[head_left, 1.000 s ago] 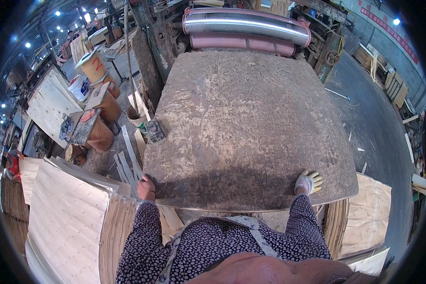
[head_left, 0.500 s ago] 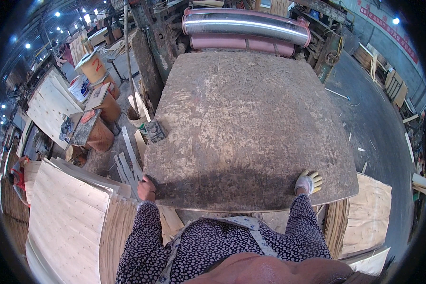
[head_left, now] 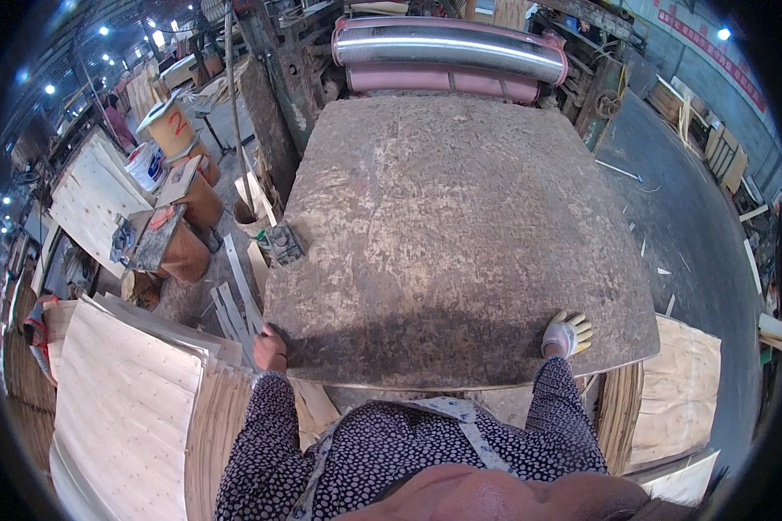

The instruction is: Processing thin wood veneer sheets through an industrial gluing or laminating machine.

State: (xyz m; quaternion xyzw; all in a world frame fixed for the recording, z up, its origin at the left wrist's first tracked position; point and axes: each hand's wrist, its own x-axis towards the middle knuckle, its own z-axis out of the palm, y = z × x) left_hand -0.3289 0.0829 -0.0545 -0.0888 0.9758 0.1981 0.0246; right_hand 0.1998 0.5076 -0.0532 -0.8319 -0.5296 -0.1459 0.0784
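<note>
A large, worn brown wooden board (head_left: 452,208) lies flat in front of me, its surface scuffed and darker along the near edge. At the board's near left edge is my left hand (head_left: 270,349), bare, with its fingers closed around the rim; some fingers are hidden. My right hand (head_left: 566,334) wears a white and yellow glove. It rests on top of the board near the right front corner, fingers spread and nothing held. Beyond the board's far edge lies a shiny metal roller (head_left: 447,45), with a pink roller (head_left: 487,85) below it.
Stacked veneer sheets (head_left: 126,391) stand at my left, with another veneer stack (head_left: 676,391) at my right. Farther left are a white bucket (head_left: 146,165), a drum (head_left: 167,128) and a small dark block (head_left: 283,243) by the board. People stand at far left.
Both of my hands stay where they were on the board. In the left background, a person in dark pink has come into clearer view, and another at far left has shifted.
</note>
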